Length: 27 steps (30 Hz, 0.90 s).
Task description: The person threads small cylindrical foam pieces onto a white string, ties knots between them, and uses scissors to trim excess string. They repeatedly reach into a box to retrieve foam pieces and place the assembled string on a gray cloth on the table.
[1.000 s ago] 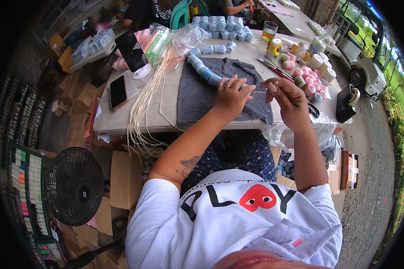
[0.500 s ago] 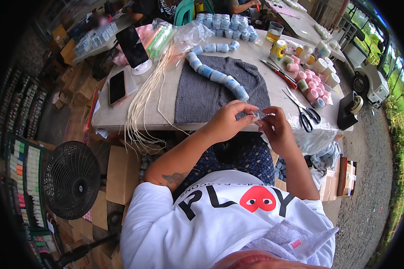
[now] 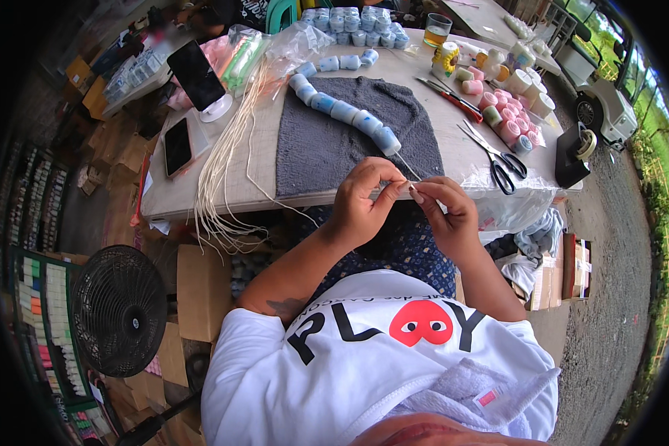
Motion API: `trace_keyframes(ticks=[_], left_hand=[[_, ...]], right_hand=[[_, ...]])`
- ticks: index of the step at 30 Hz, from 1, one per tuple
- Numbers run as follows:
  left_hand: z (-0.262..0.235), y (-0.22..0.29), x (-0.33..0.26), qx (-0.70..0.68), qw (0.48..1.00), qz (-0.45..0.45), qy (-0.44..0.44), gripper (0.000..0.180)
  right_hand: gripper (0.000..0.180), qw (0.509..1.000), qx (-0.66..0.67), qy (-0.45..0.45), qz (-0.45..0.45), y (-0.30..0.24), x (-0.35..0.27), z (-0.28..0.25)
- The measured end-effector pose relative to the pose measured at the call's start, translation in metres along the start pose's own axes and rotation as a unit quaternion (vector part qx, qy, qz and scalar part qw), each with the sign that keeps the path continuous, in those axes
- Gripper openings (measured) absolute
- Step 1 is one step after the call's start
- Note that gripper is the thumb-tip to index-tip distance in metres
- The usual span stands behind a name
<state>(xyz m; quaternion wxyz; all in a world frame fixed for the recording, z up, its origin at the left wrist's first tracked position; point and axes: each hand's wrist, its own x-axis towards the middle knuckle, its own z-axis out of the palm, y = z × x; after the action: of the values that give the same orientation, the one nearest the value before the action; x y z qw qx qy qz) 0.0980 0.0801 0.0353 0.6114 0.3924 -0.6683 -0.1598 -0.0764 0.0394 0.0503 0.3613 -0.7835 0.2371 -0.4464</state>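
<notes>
A row of blue-and-white cylindrical pieces [image 3: 343, 112] curves over a dark grey towel [image 3: 301, 156] on the table. From its near end a thin white cord [image 3: 406, 164] runs down to my hands. My left hand [image 3: 364, 199] pinches that cord between thumb and forefinger. Fingertip to fingertip with it, my right hand [image 3: 451, 214] is also closed in a pinch at the cord's end. The fingers hide the tip of the cord and any small thing there. To the left of the towel, a bundle of loose white cords [image 3: 226, 160] droops over the table edge.
Black-handled scissors [image 3: 504, 167], red-handled pliers [image 3: 453, 97] and a tape dispenser [image 3: 574, 154] lie to the right, near pink pieces [image 3: 507, 119]. A glass [image 3: 436, 31] stands farther back. At left are two phones [image 3: 195, 74] and a black fan [image 3: 119, 311].
My hands have come together at the cord, which now shows stretched from the row's near end. The view has shifted slightly, moving the table's things left and up.
</notes>
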Motion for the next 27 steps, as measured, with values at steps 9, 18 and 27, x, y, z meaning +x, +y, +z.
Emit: trace_keyframes(ticks=[9, 18, 27], left_hand=[[0.019, 0.001, 0.002, -0.277, 0.939, -0.167, -0.116, 0.038], [0.025, 0.001, 0.002, -0.015, 0.996, -0.081, -0.015, 0.009], [0.012, -0.007, 0.003, -0.087, 0.982, -0.136, -0.097, 0.011]], right_hand=[[0.02, 0.981, -0.174, 0.026, -0.078, -0.009, 0.01, -0.025], [0.012, 0.999, -0.031, 0.002, 0.04, 0.004, -0.004, -0.015], [0.012, 0.997, -0.066, 0.039, 0.027, 0.019, -0.004, -0.014]])
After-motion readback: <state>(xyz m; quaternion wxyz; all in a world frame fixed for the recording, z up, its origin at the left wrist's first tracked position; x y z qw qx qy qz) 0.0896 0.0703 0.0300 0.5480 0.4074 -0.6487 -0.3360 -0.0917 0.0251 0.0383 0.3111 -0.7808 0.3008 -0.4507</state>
